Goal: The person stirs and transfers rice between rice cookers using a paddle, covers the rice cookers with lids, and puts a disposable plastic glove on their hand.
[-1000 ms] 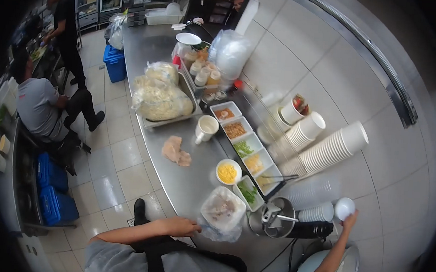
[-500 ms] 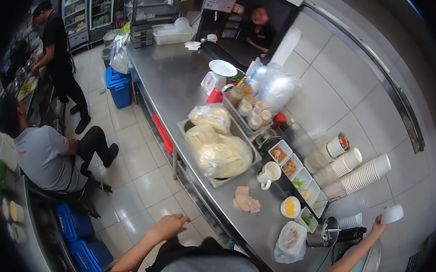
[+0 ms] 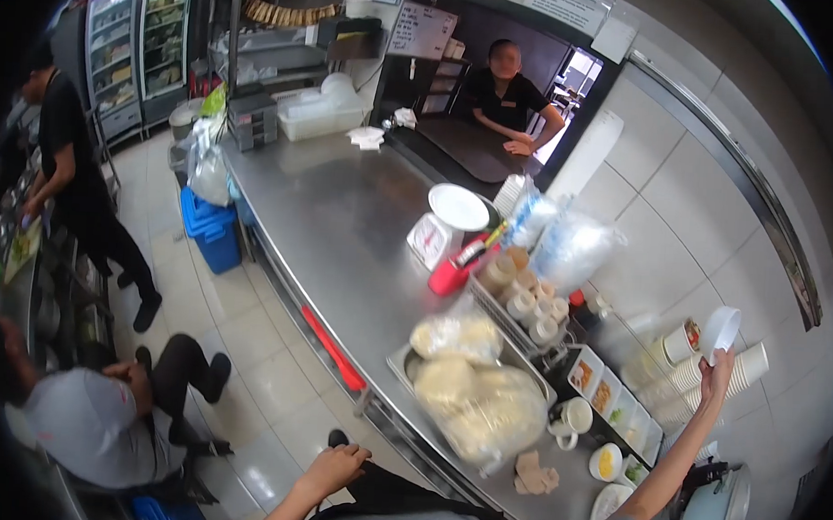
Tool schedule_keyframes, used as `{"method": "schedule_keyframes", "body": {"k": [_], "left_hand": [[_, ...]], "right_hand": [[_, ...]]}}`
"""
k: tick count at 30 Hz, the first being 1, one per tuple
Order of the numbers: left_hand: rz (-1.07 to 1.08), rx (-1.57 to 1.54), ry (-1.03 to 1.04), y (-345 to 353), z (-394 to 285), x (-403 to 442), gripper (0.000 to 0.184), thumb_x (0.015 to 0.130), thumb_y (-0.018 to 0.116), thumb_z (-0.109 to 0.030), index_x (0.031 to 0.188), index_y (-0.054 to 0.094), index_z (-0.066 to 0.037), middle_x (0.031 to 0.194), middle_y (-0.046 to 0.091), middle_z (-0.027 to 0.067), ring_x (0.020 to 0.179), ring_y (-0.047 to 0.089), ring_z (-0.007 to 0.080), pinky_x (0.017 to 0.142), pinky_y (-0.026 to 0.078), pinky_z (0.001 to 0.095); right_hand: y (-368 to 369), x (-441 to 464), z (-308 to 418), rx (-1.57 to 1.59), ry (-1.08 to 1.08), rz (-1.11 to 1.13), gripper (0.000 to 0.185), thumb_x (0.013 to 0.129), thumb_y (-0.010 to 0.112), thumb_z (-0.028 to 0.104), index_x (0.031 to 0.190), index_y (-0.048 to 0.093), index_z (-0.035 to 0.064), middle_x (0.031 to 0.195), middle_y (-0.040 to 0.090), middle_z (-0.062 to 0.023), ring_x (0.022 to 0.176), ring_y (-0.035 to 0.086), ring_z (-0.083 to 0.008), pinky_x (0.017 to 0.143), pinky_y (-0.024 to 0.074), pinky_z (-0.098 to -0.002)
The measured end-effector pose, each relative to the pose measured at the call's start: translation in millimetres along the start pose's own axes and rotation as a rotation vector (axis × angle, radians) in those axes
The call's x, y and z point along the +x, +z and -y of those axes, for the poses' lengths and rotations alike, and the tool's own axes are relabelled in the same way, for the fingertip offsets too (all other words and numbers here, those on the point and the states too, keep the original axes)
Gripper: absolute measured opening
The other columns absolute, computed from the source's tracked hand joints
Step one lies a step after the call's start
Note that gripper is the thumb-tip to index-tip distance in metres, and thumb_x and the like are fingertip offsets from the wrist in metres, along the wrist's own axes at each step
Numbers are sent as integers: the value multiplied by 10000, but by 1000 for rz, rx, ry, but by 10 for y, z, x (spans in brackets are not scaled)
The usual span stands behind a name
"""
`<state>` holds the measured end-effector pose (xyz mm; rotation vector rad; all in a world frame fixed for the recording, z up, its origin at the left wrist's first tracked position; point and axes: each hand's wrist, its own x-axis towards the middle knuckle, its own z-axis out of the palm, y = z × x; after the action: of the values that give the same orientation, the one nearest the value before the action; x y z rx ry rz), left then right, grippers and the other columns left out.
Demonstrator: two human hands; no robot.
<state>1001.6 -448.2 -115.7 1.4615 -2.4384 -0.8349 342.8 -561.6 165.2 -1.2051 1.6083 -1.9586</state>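
My right hand [image 3: 715,368] is raised at the right by the tiled wall, closed on a white bowl [image 3: 721,331]. Behind the bowl lean stacks of white cups [image 3: 748,364]. My left hand [image 3: 338,467] hangs over the floor in front of my body, fingers loosely curled, with nothing visible in it. Under my right arm, on the steel counter [image 3: 328,232], are a row of food trays [image 3: 607,402], a pale mug [image 3: 571,419], a small bowl of yellow food [image 3: 606,463] and a crumpled brownish piece [image 3: 536,473]. A metal pan [image 3: 510,356] bears plastic bags of pale food [image 3: 479,409].
A scale [image 3: 433,240], a red container [image 3: 450,276] and a basket of bottles [image 3: 526,299] stand farther along. A large pot [image 3: 716,513] is at lower right. One person [image 3: 505,100] leans at the hatch; two others [image 3: 97,427] [image 3: 73,167] are at left.
My right hand has raised the white bowl up and to the left, toward the cup stacks. My view has turned, so the counter things appear lower and farther right. The left hand stays low.
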Motion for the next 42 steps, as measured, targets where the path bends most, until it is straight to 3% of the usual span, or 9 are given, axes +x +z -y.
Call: {"method": "schedule_keyframes", "body": {"k": [6, 10, 14, 20, 28, 29, 32, 36, 42], "left_hand": [[-135, -73, -60, -929, 783, 434, 237, 801, 634, -204, 1007, 575, -105, 946, 580, 99, 901, 583, 301, 759, 482, 383], [-309, -184, -44, -1530, 1253, 807, 139, 781, 653, -155, 881, 590, -84, 924, 573, 97, 855, 569, 291, 735, 472, 381], [-544, -111, 30, -1960, 1880, 1427, 77, 769, 643, -105, 805, 580, -80, 893, 568, 83, 862, 559, 286, 729, 467, 399], [-703, -124, 80, -2711, 2899, 2554, 476, 803, 615, -91, 1260, 479, -99, 1378, 293, 242, 1231, 351, 422, 999, 327, 469], [-749, -291, 67, -3173, 4135, 3828, 749, 782, 684, -159, 1401, 270, -86, 1450, 82, 268, 1329, 168, 442, 1036, 273, 506], [-742, -323, 60, -3199, 4246, 3939, 769, 778, 690, -164, 1406, 255, -82, 1452, 71, 268, 1334, 157, 441, 1037, 272, 508], [-716, -386, 39, -3184, 4517, 4181, 824, 758, 714, -203, 1408, 230, -55, 1452, 64, 270, 1340, 142, 436, 1049, 251, 504], [-639, -371, -39, -3156, 4714, 4277, 890, 720, 738, -269, 1406, 220, -39, 1456, 60, 265, 1344, 124, 442, 1059, 204, 535], [-635, -409, -62, -3138, 4780, 4305, 928, 695, 733, -364, 1401, 227, -39, 1463, 81, 254, 1356, 99, 435, 1068, 152, 555]], "right_hand": [[2359, 140, 299, -128, 40, 281, 454, 841, 516, 132, 1282, 432, 67, 970, 575, -54, 692, 553, -107, 468, 432, -245], [3781, 317, 247, -416, -194, 571, 347, 865, 529, 133, 1198, 510, 37, 1044, 594, -78, 913, 575, -166, 732, 490, -297], [5019, 297, 41, -570, -434, 864, 322, 879, 507, 113, 1194, 515, 44, 1006, 626, -132, 879, 612, -210, 752, 493, -346], [6330, 296, -353, -936, -499, 993, 313, 861, 474, 88, 1169, 512, 52, 909, 617, -256, 874, 607, -391, 780, 459, -474], [7611, 1260, -1365, -1254, -246, 793, 310, 877, 455, 92, 1181, 488, 40, 859, 630, -273, 645, 654, -346, 675, 531, -439], [7725, 1382, -1440, -1097, -77, 756, 313, 864, 428, 52, 1170, 477, 12, 804, 632, -267, 536, 647, -305, 533, 548, -386], [8044, 1756, -1905, -821, 246, 464, 299, 854, 440, 47, 1144, 495, -7, 840, 639, -215, 488, 636, -233, 430, 532, -303], [8362, 2200, -2711, -439, 460, 165, 387, 833, 370, -3, 1217, 414, 13, 856, 627, -207, 545, 649, -253, 446, 549, -315], [8718, 2614, -3707, -186, 638, -234, 376, 793, 302, -69, 1152, 393, -129, 899, 590, -285, 623, 660, -328, 494, 581, -362]]}}
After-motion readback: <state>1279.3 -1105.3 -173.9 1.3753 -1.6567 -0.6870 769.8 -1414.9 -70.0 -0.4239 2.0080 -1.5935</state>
